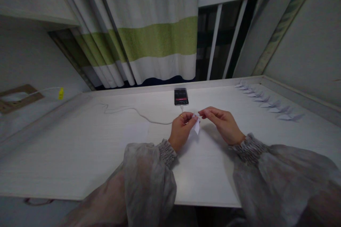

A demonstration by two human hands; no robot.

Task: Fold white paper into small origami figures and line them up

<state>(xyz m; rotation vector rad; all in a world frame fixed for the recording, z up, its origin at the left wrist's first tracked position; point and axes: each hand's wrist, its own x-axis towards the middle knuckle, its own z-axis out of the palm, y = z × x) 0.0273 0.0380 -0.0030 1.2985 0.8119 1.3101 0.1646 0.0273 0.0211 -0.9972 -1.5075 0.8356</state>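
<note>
A small folded piece of white paper point(196, 126) hangs just above the white desk point(80, 156), near its middle. My left hand point(182, 129) pinches it from the left, a ring on one finger. My right hand point(222, 123) meets it from the right, with its fingertips closed on the paper's upper edge. Both arms wear sheer grey sleeves with gathered cuffs.
A phone point(181, 96) lies beyond my hands, its white cable point(133, 110) running left to a yellow plug point(61, 93) at the wall. A flat white sheet point(135, 133) lies left of my hands. Several folded paper figures point(269, 101) line the desk's far right. A striped curtain point(157, 35) hangs behind.
</note>
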